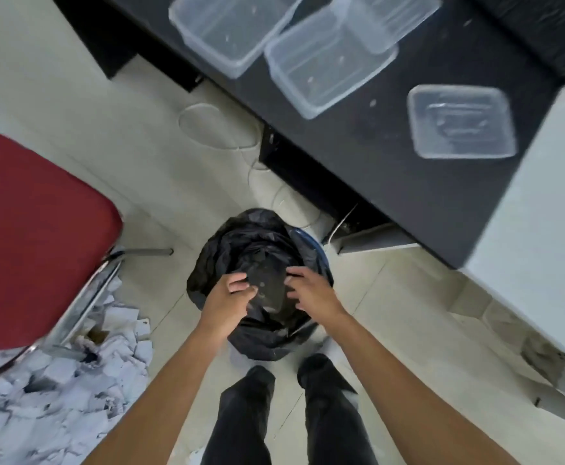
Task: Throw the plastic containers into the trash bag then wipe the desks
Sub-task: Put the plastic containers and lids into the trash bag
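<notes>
A black trash bag point(241, 239) lines a small bin on the floor just ahead of my feet. My left hand point(229, 297) pinches a fold of the bag at its near rim. My right hand point(311, 292) hovers over the bag's opening with fingers spread, touching or nearly touching the plastic. On the black desk point(392, 182) above lie clear plastic containers: one point(231, 26) at the far left, one point(328, 62) beside it, a third point(392, 18) partly under that, and a flat lid or upturned container point(460, 122) to the right.
A red-seated chair point(36, 236) with chrome legs stands at the left. Crumpled white paper point(59, 391) is heaped on the tiled floor below it. A white desk surface point(549, 229) adjoins the black one on the right. Cables loop on the floor under the desk.
</notes>
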